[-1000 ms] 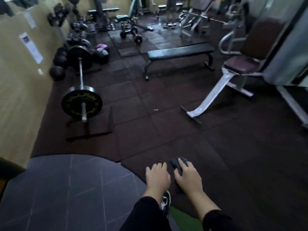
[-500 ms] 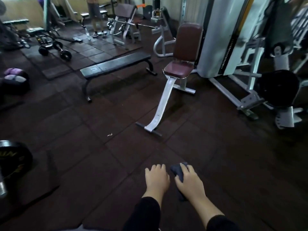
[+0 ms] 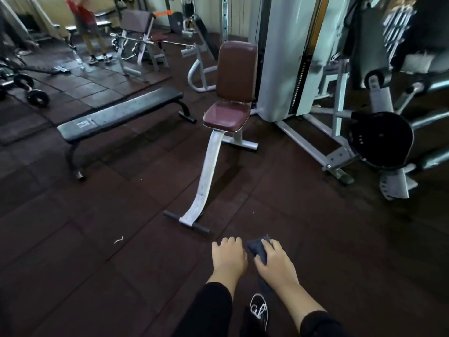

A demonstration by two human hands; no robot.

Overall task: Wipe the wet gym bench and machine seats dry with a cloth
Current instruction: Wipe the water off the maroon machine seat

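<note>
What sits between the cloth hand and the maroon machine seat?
Nothing visible blocks it. The right hand grips the cloth; ahead is bare floor, with only the seat's white footbar frame left of the path to the maroon seat.

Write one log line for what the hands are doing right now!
right hand: grips dark blue cloth | left hand: holds nothing | black padded flat bench, maroon padded seat: ahead, untouched

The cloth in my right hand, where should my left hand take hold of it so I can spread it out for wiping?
Probably the bunched end of the dark cloth that sticks out past the right hand toward the left hand. Come from the left and pinch it; the rest is hidden under the right palm.
</note>
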